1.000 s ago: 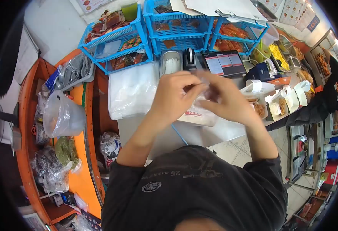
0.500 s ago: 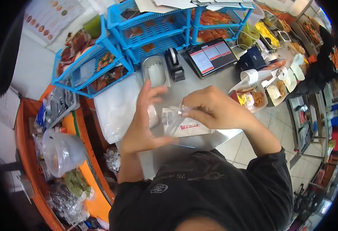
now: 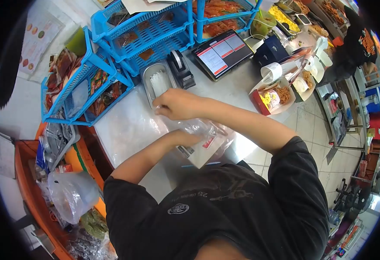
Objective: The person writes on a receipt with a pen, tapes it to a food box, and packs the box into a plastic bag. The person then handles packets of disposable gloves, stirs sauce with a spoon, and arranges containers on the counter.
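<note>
Clear plastic bag film (image 3: 198,126) lies loosely over a white printed package (image 3: 196,154) with a red label, at the counter's front. My left hand (image 3: 185,138) is low beside the package, partly behind the film; its fingers are hidden. Above it, my right hand (image 3: 179,104) is closed with fingers bent together, and the film hangs just below it. Those fingertips are by the near edge of a metal tray (image 3: 149,93) holding small white items. A layer of clear plastic sheets or bags (image 3: 120,130) covers the counter to the left.
Blue plastic baskets (image 3: 142,39) and a tablet (image 3: 221,54) stand at the back, with a black tape dispenser (image 3: 181,71) between. Open food boxes (image 3: 259,102) sit at right. A person in dark clothing (image 3: 350,47) is beyond. At lower left is an orange shelf (image 3: 25,173).
My right hand has moved left toward the metal tray. My left hand went from spread open to down by the package, behind film. The film is now spread wider, and the view has shifted.
</note>
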`<state>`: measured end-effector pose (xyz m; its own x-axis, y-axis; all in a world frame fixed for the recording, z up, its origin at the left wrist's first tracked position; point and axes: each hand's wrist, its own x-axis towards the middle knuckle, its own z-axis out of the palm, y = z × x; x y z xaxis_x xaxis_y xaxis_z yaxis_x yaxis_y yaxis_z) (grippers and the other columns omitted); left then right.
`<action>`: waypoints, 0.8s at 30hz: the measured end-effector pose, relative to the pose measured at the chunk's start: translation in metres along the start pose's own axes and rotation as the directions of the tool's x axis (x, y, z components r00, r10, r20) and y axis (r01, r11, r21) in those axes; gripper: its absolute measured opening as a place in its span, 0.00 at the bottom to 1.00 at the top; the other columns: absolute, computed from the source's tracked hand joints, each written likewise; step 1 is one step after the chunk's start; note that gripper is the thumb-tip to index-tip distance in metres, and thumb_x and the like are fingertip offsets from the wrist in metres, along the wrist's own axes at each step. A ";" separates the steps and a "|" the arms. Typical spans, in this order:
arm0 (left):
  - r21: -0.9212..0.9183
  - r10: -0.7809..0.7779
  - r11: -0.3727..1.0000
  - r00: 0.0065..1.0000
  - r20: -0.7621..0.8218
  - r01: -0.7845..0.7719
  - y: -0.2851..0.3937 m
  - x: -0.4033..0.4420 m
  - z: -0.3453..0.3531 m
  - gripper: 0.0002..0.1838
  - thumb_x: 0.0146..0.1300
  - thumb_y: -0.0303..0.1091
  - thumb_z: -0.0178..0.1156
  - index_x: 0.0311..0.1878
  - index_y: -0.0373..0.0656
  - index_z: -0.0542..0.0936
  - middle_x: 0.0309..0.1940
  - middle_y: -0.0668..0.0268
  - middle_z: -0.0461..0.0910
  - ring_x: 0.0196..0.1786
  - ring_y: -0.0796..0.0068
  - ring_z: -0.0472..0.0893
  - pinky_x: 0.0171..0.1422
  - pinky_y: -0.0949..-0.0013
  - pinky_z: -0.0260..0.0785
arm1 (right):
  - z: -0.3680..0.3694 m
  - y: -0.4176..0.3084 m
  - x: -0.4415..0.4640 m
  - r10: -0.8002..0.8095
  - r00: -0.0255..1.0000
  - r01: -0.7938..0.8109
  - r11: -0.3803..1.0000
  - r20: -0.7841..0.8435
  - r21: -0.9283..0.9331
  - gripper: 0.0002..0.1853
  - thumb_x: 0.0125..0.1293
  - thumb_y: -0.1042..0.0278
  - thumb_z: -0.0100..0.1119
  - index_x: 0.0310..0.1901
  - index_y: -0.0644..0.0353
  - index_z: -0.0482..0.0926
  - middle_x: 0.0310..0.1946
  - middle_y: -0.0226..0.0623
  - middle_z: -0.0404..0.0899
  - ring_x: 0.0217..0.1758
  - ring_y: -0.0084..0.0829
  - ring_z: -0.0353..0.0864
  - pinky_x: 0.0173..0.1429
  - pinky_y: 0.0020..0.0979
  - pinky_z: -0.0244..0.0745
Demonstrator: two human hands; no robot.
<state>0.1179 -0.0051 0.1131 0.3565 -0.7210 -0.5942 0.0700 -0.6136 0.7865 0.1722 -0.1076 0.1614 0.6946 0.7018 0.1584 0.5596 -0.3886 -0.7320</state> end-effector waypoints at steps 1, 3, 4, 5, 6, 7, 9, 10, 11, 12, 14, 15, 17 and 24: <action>-0.109 0.015 0.994 1.000 -0.014 -0.016 -0.005 0.001 0.000 0.27 0.62 0.53 0.59 0.59 0.46 0.73 0.54 0.61 0.76 0.53 0.67 0.76 0.54 0.64 0.70 | -0.013 -0.007 -0.005 0.024 0.999 -0.024 1.000 -0.021 0.005 0.14 0.63 0.59 0.58 0.42 0.61 0.75 0.26 0.48 0.77 0.31 0.46 0.79 0.38 0.41 0.72; -0.343 0.106 0.924 0.976 -0.190 -0.167 -0.031 0.015 0.010 0.20 0.60 0.47 0.62 0.51 0.46 0.77 0.45 0.61 0.78 0.45 0.67 0.79 0.48 0.66 0.71 | -0.040 -0.017 -0.023 0.049 0.992 -0.041 0.997 -0.119 0.070 0.16 0.65 0.58 0.57 0.47 0.61 0.73 0.30 0.45 0.78 0.34 0.39 0.79 0.39 0.37 0.72; 0.098 0.360 0.933 0.891 -0.276 -0.347 -0.018 0.014 0.012 0.20 0.59 0.46 0.62 0.50 0.45 0.78 0.44 0.60 0.78 0.47 0.66 0.77 0.52 0.66 0.68 | -0.054 -0.019 -0.037 0.051 0.979 -0.027 0.992 -0.195 0.124 0.17 0.66 0.58 0.56 0.50 0.62 0.72 0.33 0.42 0.78 0.36 0.34 0.78 0.39 0.34 0.72; 0.527 0.605 0.738 0.760 -0.238 -0.422 0.006 0.012 0.010 0.20 0.57 0.46 0.61 0.49 0.44 0.78 0.44 0.59 0.78 0.49 0.65 0.76 0.55 0.66 0.66 | -0.065 -0.020 -0.053 0.075 0.961 -0.029 0.984 -0.266 0.173 0.17 0.67 0.59 0.55 0.49 0.63 0.72 0.33 0.40 0.76 0.37 0.30 0.77 0.40 0.32 0.72; 0.845 0.783 0.383 0.617 -0.082 -0.373 0.020 0.011 0.009 0.20 0.56 0.45 0.61 0.48 0.42 0.78 0.43 0.59 0.78 0.51 0.65 0.75 0.59 0.65 0.64 | -0.076 -0.019 -0.071 0.100 0.938 -0.025 0.975 -0.333 0.223 0.16 0.68 0.61 0.53 0.49 0.64 0.71 0.34 0.38 0.75 0.37 0.26 0.75 0.40 0.29 0.71; 0.811 0.750 0.443 0.653 -0.104 -0.381 0.013 0.020 0.011 0.18 0.55 0.44 0.61 0.45 0.43 0.78 0.43 0.57 0.77 0.51 0.63 0.75 0.60 0.64 0.63 | -0.079 -0.013 -0.091 0.187 0.887 -0.068 0.957 -0.421 0.282 0.15 0.66 0.63 0.55 0.48 0.65 0.72 0.34 0.40 0.77 0.37 0.30 0.77 0.42 0.29 0.71; 0.740 0.684 0.552 0.716 -0.140 -0.383 -0.019 0.052 0.011 0.14 0.54 0.41 0.60 0.40 0.43 0.78 0.43 0.55 0.76 0.50 0.59 0.74 0.61 0.62 0.62 | -0.068 0.007 -0.137 0.288 0.763 -0.165 0.952 -0.579 0.256 0.14 0.62 0.68 0.58 0.46 0.65 0.72 0.35 0.43 0.79 0.37 0.34 0.79 0.43 0.30 0.72; 0.691 0.654 0.600 0.744 -0.135 -0.402 -0.026 0.049 0.004 0.13 0.63 0.39 0.54 0.44 0.40 0.78 0.47 0.55 0.75 0.55 0.60 0.73 0.65 0.63 0.59 | -0.056 0.022 -0.161 0.290 0.697 -0.233 0.956 -0.656 0.176 0.15 0.59 0.72 0.59 0.47 0.66 0.72 0.35 0.42 0.79 0.38 0.34 0.79 0.44 0.30 0.72; 0.592 0.623 0.726 0.700 -0.350 -0.351 -0.021 0.039 0.000 0.17 0.65 0.43 0.50 0.45 0.40 0.78 0.46 0.56 0.76 0.55 0.61 0.73 0.65 0.64 0.58 | -0.034 0.047 -0.188 0.239 0.705 -0.240 0.966 -0.668 0.092 0.20 0.56 0.72 0.61 0.50 0.66 0.70 0.40 0.45 0.77 0.43 0.37 0.78 0.47 0.33 0.72; 0.467 0.552 0.825 0.628 -0.549 -0.317 -0.008 0.023 -0.002 0.20 0.67 0.46 0.47 0.47 0.39 0.78 0.45 0.57 0.77 0.54 0.63 0.73 0.66 0.66 0.57 | -0.019 0.061 -0.206 0.180 0.713 -0.240 0.971 -0.678 0.006 0.25 0.53 0.73 0.63 0.54 0.66 0.68 0.46 0.48 0.76 0.48 0.40 0.77 0.50 0.35 0.72; 0.177 0.285 0.952 0.517 -0.807 -0.250 0.035 -0.023 -0.006 0.27 0.71 0.53 0.41 0.48 0.39 0.79 0.42 0.59 0.78 0.53 0.66 0.73 0.66 0.69 0.57 | -0.003 0.046 -0.206 -0.036 0.788 -0.099 0.978 -0.615 -0.185 0.42 0.47 0.69 0.69 0.64 0.66 0.58 0.61 0.55 0.63 0.63 0.49 0.66 0.62 0.40 0.67; 0.019 0.123 0.977 0.483 -0.867 -0.214 0.061 -0.048 -0.012 0.30 0.71 0.57 0.39 0.47 0.39 0.79 0.41 0.60 0.78 0.52 0.67 0.73 0.65 0.70 0.57 | -0.001 0.032 -0.195 -0.118 0.788 -0.028 0.974 -0.605 -0.225 0.47 0.47 0.66 0.71 0.67 0.65 0.53 0.65 0.56 0.55 0.68 0.51 0.59 0.66 0.42 0.61; -0.175 -0.055 0.958 0.453 -0.890 -0.228 0.102 -0.082 -0.020 0.28 0.71 0.57 0.39 0.42 0.41 0.78 0.38 0.63 0.77 0.48 0.71 0.74 0.58 0.69 0.61 | 0.014 0.017 -0.168 -0.013 0.781 0.088 0.992 -0.625 0.089 0.53 0.49 0.62 0.72 0.70 0.65 0.46 0.70 0.55 0.45 0.74 0.51 0.49 0.72 0.45 0.54; 0.604 0.460 0.723 0.420 -0.783 0.334 0.118 -0.173 0.022 0.15 0.63 0.45 0.56 0.24 0.47 0.73 0.23 0.66 0.71 0.27 0.68 0.73 0.33 0.67 0.66 | 0.125 0.022 -0.136 0.510 0.841 -0.308 0.180 0.179 0.934 0.35 0.57 0.58 0.62 0.63 0.62 0.59 0.52 0.45 0.62 0.52 0.38 0.64 0.50 0.36 0.64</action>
<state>0.0437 0.0402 0.3048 0.9110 -0.3326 0.2439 -0.3930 -0.8795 0.2685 0.0334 -0.1367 0.0410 0.7889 0.4988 -0.3588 -0.5356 0.2720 -0.7995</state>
